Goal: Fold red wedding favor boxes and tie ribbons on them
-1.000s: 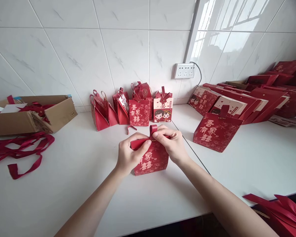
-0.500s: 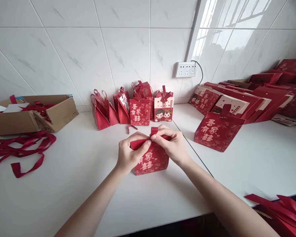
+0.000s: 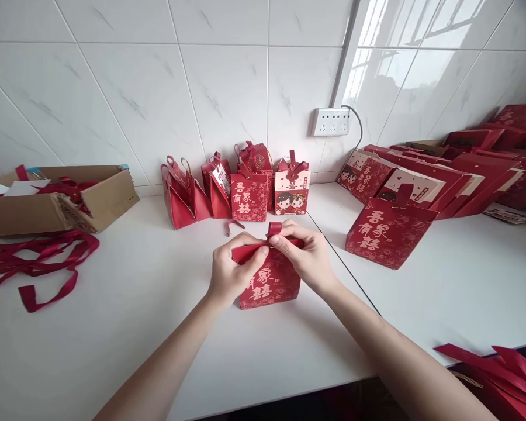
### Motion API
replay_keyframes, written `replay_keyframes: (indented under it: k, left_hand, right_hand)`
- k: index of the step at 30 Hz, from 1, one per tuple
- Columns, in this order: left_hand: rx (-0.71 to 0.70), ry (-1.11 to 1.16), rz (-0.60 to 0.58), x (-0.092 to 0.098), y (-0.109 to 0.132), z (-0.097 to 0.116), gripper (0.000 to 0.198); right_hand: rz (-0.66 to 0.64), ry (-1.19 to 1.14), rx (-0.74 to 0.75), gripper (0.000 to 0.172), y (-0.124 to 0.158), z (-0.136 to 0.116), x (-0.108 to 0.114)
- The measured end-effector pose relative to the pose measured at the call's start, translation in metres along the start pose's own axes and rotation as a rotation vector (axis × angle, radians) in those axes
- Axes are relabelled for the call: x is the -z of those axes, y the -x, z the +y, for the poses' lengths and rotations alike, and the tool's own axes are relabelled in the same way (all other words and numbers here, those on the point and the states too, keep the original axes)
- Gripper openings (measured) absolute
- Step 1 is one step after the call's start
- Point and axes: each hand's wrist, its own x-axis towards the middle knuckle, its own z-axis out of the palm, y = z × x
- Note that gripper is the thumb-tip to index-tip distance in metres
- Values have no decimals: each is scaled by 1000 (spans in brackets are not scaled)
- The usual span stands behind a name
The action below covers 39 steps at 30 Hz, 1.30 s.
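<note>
A small red gift box point(image 3: 269, 286) with gold characters stands upright on the white table point(image 3: 114, 327) in front of me. My left hand point(image 3: 230, 272) pinches the left side of its folded top. My right hand point(image 3: 307, 254) pinches the red ribbon loop point(image 3: 274, 228) that sticks up from the top's middle. Both hands are closed on the box's top edge, thumbs nearly touching.
Several finished red boxes point(image 3: 248, 187) line the tiled wall behind. A bigger red box point(image 3: 388, 231) stands to the right, before a stack of flat red boxes point(image 3: 456, 169). A cardboard carton point(image 3: 61, 202) and loose red ribbons point(image 3: 39, 263) lie at left. More ribbons point(image 3: 499, 362) hang at the lower right.
My hands have stayed on the box top; the ribbon loop sits a little lower between my fingers. The view has shifted slightly.
</note>
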Motion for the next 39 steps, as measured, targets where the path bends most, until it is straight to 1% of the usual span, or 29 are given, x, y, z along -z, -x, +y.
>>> replay_keyframes:
  k: [3,9,11,17,25,28,30,34,39]
  left_hand:
    - [-3,-4,-3,0,-1,0,11]
    - [6,-34,14,0,-1,0,12]
    - [5,-26,9,0,-1,-1,12]
    - [26,-14,-2,0,0,-1,14]
    - [52,3,-8,1,0,-1,12]
    - [59,-2,-8,1,0,-1,13]
    - [66,2,-2,0,0,-2,12]
    - [75,2,24,0,1,-3,11]
    - [67,-11,16,0,1,-2,12]
  right_hand:
    - [0,15,-4,12,0,0,0]
    - [-30,42,-11,25,-2,-3,1]
    - [-33,51,-15,26,-1,-3,1]
    - [-73,38,-32,23,-1,-4,4]
    - [-147,20,-11,10,1,-3,10]
    - [-145,33,16,25,1,-3,9]
    - [-122,66,55,30,1,-2,9]
    - [-108,105,65,23,1,-1,8]
    - [-103,96,46,21,1,-1,8]
